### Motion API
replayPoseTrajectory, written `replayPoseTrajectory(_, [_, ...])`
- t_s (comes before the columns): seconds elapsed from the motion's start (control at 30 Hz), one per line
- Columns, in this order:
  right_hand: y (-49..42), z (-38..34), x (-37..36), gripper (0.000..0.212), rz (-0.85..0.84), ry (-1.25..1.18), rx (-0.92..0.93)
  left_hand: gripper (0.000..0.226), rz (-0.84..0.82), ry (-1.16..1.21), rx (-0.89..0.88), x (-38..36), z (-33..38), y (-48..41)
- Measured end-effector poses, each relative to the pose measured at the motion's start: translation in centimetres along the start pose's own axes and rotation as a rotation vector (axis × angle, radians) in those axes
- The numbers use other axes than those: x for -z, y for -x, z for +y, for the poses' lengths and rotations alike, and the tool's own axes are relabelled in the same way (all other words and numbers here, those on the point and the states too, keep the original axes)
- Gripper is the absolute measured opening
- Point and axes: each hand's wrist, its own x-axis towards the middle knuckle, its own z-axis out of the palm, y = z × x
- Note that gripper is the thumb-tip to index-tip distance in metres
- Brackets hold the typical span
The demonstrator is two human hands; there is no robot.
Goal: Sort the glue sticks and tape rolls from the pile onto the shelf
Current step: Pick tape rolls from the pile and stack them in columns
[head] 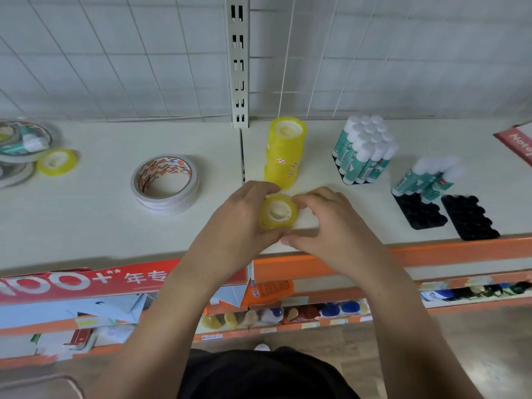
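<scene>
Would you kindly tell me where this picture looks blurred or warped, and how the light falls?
In the head view the light is soft and even, without strong glare; the wide lens bows the shelf edge and wire grid; the small glue stick cluster is smeared, while the yellow roll in the left hand and right hand looks fairly sharp.

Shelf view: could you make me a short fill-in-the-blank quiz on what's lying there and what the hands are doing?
1. The left hand grips a small ____ tape roll.
2. Behind it, a tall stack of rolls stands upright, to the ____ of the glue sticks.
3. The glue sticks have ____ caps.
4. Two black trays lie near the shelf's ____ front edge.
Missing words: yellow; left; white; orange.
</scene>
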Motion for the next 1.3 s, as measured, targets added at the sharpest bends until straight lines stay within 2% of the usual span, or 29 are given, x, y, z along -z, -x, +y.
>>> replayPoseTrajectory(0.13, [-0.3,0.0,0.2,0.065,-0.023,-0.004,0.001,0.077,-0.031,-0.037,0.052,0.8,-0.9,0.2])
replayPoseTrajectory(0.3, [-0.7,-0.2,0.3,0.054,-0.037,-0.021,-0.005,0.064,-0.112,-0.179,0.185,1.1,-1.7,-0.2])
replayPoseTrajectory(0.47, [-1.2,-0.5,0.3,0.04,-0.03,-0.043,-0.001,0.041,-0.106,-0.149,0.144,0.7,-1.8,-0.6])
replayPoseTrajectory(0.8, [-1.3,-0.5,0.8,0.034,-0.048,-0.002,-0.032,0.033,-0.087,-0.243,0.063,0.0,-1.8,-1.3])
replayPoseTrajectory(0.9, [-1.3,-0.4,0.8,0.039,-0.058,0.006,-0.04,0.032,-0.08,-0.229,0.066,-0.2,-1.9,-1.4])
replayPoseTrajectory(1.03, [-0.6,-0.3,1.2,0.071,-0.059,-0.015,-0.082,0.042,-0.116,-0.177,0.112,-0.2,-1.8,-1.0])
replayPoseTrajectory(1.07, [-0.4,-0.4,1.4,0.072,-0.041,-0.004,-0.079,0.043,-0.112,-0.17,0.113,-0.1,-1.8,-0.7])
replayPoseTrajectory(1.17, [0.0,-1.7,1.5,0.046,0.044,0.017,0.014,0.047,-0.045,-0.149,0.103,1.4,-2.1,0.4])
replayPoseTrajectory(1.23, [-0.3,-3.6,1.2,0.029,0.074,-0.015,0.083,0.041,0.017,-0.18,0.093,2.9,-2.3,1.4])
replayPoseTrajectory(1.3, [-0.9,-6.0,0.5,0.021,0.065,-0.059,0.139,0.032,0.06,-0.242,0.091,4.9,-2.7,2.7])
